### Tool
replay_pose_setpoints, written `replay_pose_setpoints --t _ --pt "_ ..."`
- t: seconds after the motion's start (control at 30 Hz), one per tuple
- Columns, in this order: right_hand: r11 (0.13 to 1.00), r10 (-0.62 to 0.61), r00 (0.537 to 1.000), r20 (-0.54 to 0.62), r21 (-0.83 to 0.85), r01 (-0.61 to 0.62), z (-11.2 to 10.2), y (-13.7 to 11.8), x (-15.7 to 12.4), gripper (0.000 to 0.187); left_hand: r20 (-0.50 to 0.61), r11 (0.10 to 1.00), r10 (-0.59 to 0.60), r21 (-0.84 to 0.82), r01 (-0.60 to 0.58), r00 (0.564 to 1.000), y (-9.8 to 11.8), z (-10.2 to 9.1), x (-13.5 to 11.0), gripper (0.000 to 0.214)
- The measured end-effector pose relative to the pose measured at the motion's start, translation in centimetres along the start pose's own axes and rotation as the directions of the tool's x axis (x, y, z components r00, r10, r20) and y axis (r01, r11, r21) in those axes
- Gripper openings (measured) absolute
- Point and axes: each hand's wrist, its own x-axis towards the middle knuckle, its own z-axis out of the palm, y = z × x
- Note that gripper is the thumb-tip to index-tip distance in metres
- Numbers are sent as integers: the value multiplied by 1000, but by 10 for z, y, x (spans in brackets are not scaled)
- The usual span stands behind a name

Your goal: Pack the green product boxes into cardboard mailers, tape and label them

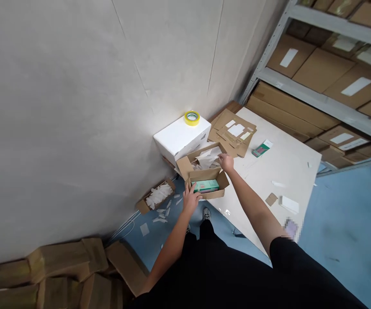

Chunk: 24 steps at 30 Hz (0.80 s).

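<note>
Pinching white paper [208, 158] with the right hand [226, 164]: thumb and fingers closed on its right edge, above the rear carton [184, 168]. Paper is crumpled, partly down inside that carton.

Left hand [190, 198] is on the near-left corner of the front carton [214, 195]. Fingers partly curled and slightly spread over the rim; can't tell if they grip the wall or just rest on it. Fingertips sit right by the green box [206, 185], contact unclear.

Green box location: lying flat inside the front carton, flaps up around it. 2 cartons sit side by side at the desk's [282, 159] near-left corner, the rear carton farther from the person.

Behind them: white box [180, 135] against the wall, roll of yellow tape [191, 123] lying flat on top. Right of that, flat cardboard [224, 121] in a loose stack. Then a small green-and-white pack [261, 149] alone on the desk.

Right side of desk: brown cardboard piece [271, 199] just beside a small white carton [290, 204]. Pixelated patch near the right elbow, can't identify.

Floor, left: open carton of white paper [142, 207] by the wall, white scraps [161, 215] near it. Lower left: brown boxes [64, 257], blurred. Upper right: metal shelf [339, 30] stacked with labelled cartons [323, 68].
</note>
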Motion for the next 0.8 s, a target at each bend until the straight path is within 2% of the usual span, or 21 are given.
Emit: replay_pose_setpoints --t 0.17,0.3,0.43,0.6,0.7,0.8 --pt "990 113 967 -230 107 -90 -22 3 -52 35 20 999 54 3 -54 998 3 -2 0 22" --pt "973 202 895 -397 190 -135 -38 9 -96 34 53 995 102 12 -103 993 14 -3 0 20" --pt "931 330 826 -456 304 -204 -62 24 -127 36 87 986 159 36 -163 983 31 1 2 19" --pt "870 463 710 -530 425 -251 -103 66 -157 35 128 970 227 53 -236 965 59 21 10 21" --pt "846 516 635 -576 459 -271 -122 103 -179 30 168 959 263 60 -276 950 78 41 19 20" --pt "808 581 550 -601 511 -295 -133 140 -204 25 227 947 296 53 -316 928 96 67 35 20"
